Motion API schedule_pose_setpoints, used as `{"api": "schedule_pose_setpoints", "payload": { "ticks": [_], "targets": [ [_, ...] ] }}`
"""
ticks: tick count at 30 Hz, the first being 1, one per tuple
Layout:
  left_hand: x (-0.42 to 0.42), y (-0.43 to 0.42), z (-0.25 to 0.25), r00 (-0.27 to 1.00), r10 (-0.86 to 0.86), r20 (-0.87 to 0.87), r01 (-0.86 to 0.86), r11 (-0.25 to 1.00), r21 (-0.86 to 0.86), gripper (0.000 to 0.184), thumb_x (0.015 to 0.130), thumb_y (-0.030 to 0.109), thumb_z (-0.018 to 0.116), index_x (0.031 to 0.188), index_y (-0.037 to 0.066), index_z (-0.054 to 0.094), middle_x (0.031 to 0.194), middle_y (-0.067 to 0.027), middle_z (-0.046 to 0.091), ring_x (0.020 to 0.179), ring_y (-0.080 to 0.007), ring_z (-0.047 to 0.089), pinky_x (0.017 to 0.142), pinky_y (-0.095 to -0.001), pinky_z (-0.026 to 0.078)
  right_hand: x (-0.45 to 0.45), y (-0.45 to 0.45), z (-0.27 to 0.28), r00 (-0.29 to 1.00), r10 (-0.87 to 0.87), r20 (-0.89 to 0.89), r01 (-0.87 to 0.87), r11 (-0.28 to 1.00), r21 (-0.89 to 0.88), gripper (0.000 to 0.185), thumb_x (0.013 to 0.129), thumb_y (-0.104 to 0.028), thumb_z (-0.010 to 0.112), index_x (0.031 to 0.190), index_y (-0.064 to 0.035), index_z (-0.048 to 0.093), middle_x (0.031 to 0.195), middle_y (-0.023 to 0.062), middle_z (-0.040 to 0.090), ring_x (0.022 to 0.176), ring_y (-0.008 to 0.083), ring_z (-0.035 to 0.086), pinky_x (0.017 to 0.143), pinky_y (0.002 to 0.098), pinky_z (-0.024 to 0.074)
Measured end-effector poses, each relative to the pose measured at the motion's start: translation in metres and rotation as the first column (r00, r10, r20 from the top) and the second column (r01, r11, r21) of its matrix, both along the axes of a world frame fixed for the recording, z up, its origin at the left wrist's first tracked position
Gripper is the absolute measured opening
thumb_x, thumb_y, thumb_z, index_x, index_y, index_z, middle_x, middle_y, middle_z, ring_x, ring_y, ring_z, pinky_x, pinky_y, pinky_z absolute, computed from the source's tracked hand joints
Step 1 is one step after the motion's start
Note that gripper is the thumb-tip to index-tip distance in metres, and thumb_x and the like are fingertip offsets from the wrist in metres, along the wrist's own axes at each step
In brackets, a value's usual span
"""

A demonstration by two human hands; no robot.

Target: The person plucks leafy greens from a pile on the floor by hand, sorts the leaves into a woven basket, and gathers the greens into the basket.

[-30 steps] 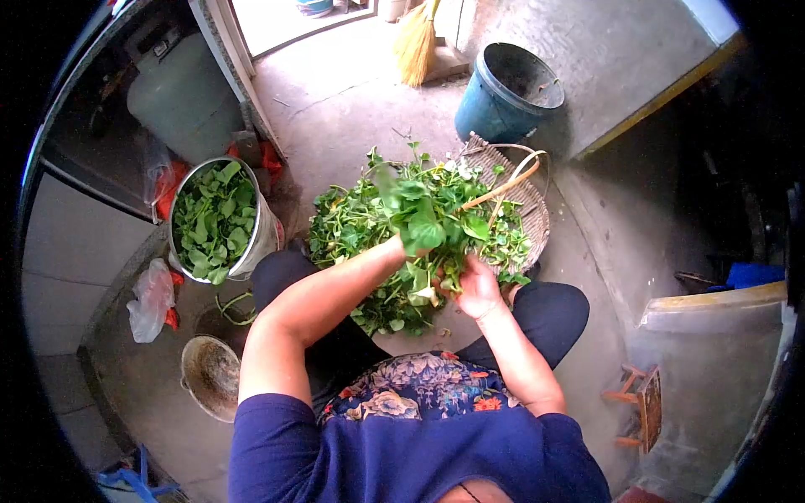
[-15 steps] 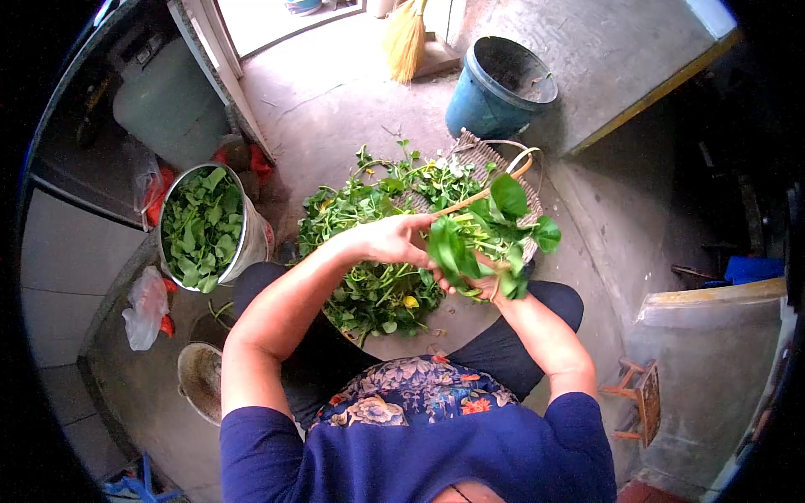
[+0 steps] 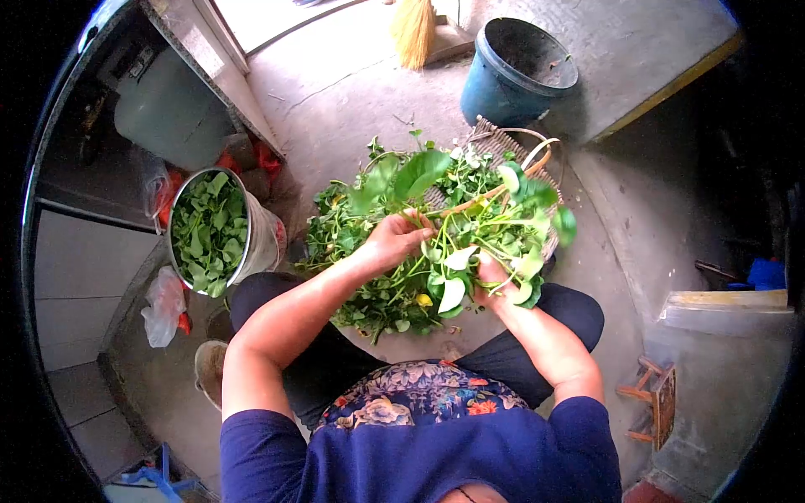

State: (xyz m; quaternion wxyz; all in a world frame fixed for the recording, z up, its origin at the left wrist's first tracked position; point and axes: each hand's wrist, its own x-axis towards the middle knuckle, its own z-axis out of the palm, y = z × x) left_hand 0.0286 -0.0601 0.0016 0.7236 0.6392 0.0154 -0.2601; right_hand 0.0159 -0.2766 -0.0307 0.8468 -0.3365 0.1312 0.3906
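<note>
A heap of leafy green stems [image 3: 369, 293] lies on the floor and partly over a woven basket [image 3: 496, 142] between my legs. My left hand [image 3: 401, 239] is closed in a pinch on leafy stems, whose large leaves stick up above the fingers. On the right, my right hand [image 3: 495, 281] is wrapped round a loose bunch of leafy stems [image 3: 478, 239]; leaves cover part of its fingers. The bunch spreads over the basket's curved handle.
To the left stand a white bucket [image 3: 260, 243] full of leaves, a plastic bag [image 3: 163, 308] and a dirty pail [image 3: 208, 369]. A blue bucket [image 3: 490, 92] and a broom [image 3: 412, 33] are ahead. A wooden stool [image 3: 658, 402] is at the right.
My left hand has moved away from my right hand and now pinches stems with raised leaves. The bunch at my right hand has spread out. The view has shifted slightly.
</note>
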Motion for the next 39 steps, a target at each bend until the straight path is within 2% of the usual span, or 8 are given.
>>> {"api": "schedule_pose_setpoints", "payload": {
  "ticks": [11,14,16,19,26,30,35,39],
  "targets": [
    [-0.034,-0.007,-0.007,0.891,-0.228,0.392,0.078,0.928,0.363,0.021,0.085,0.022,0.061,0.099,0.005,0.062,0.094,-0.0068,0.064,0.088,-0.0144,0.060,0.077,-0.0306,0.048,-0.019,-0.009,-0.011,0.957,0.280,0.078,-0.265,0.952,-0.155,0.047,0.087,-0.034,0.061,0.123,-0.0053,0.052,0.105,0.0031,0.061,0.084,0.0108,0.059,0.070,0.0271,0.0504],
    [-0.040,-0.010,-0.005,0.999,0.028,-0.041,-0.042,0.925,-0.377,0.024,0.088,0.018,0.059,0.109,0.006,0.058,0.095,-0.0036,0.064,0.083,-0.0137,0.059,0.074,-0.0278,0.048,-0.017,0.003,-0.006,0.980,0.174,0.097,-0.170,0.984,-0.042,0.041,0.089,-0.028,0.058,0.122,-0.0047,0.053,0.102,0.0016,0.060,0.084,0.0092,0.057,0.068,0.0249,0.0485],
    [-0.036,0.001,0.009,0.941,-0.167,0.294,0.087,0.960,0.267,0.026,0.084,0.016,0.066,0.106,0.003,0.059,0.091,-0.0049,0.065,0.084,-0.0114,0.059,0.075,-0.0261,0.047,-0.013,-0.001,0.012,0.956,0.288,0.053,-0.263,0.925,-0.273,0.037,0.089,-0.027,0.058,0.118,-0.0040,0.056,0.100,0.0035,0.061,0.080,0.0097,0.059,0.065,0.0252,0.0487],
    [-0.033,0.000,-0.003,0.983,-0.124,0.136,0.104,0.984,0.142,0.031,0.084,0.011,0.062,0.113,0.001,0.056,0.095,-0.0069,0.066,0.084,-0.0113,0.060,0.076,-0.0270,0.048,-0.012,-0.004,0.010,0.978,0.209,0.026,-0.183,0.903,-0.388,0.026,0.087,-0.024,0.061,0.102,-0.0023,0.063,0.085,0.0018,0.064,0.068,0.0121,0.060,0.061,0.0269,0.0493],
    [-0.039,0.022,0.017,0.884,-0.459,0.083,0.248,0.613,0.750,0.035,0.085,0.035,0.062,0.085,0.000,0.062,0.071,-0.0094,0.064,0.061,-0.0245,0.060,0.060,-0.0320,0.049,-0.006,-0.011,-0.004,0.991,0.132,-0.002,-0.105,0.775,-0.623,0.020,0.083,-0.030,0.064,0.086,-0.0095,0.063,0.069,-0.0036,0.057,0.057,0.0073,0.050,0.053,0.0217,0.0388],
    [-0.046,0.018,0.029,0.557,-0.551,0.621,-0.187,0.646,0.740,0.021,0.083,0.026,0.062,0.077,0.006,0.060,0.074,-0.0074,0.063,0.065,-0.0247,0.059,0.060,-0.0328,0.047,-0.004,-0.012,-0.009,0.991,0.135,-0.018,-0.119,0.791,-0.601,0.024,0.082,-0.034,0.065,0.092,-0.0118,0.062,0.076,-0.0022,0.056,0.060,0.0083,0.050,0.051,0.0229,0.0389],
    [-0.028,0.021,0.049,0.262,-0.762,0.592,-0.384,0.481,0.788,0.039,0.078,0.020,0.053,0.115,0.008,0.058,0.116,-0.0056,0.057,0.117,-0.0254,0.045,0.098,-0.0420,0.034,-0.005,0.007,-0.004,0.982,0.190,0.008,-0.137,0.733,-0.667,0.019,0.085,-0.025,0.056,0.077,-0.0083,0.059,0.061,-0.0004,0.051,0.048,0.0100,0.045,0.042,0.0258,0.0328],
    [-0.010,0.020,0.035,0.429,-0.864,0.265,-0.353,0.110,0.929,0.016,0.076,0.019,0.053,0.083,0.009,0.062,0.087,-0.0038,0.061,0.113,-0.0251,0.046,0.109,-0.0523,0.017,-0.007,0.013,-0.005,0.957,0.288,0.022,-0.188,0.679,-0.709,0.024,0.085,-0.023,0.053,0.068,-0.0072,0.055,0.055,0.0004,0.050,0.042,0.0114,0.044,0.039,0.0260,0.0317]
  ]
}}
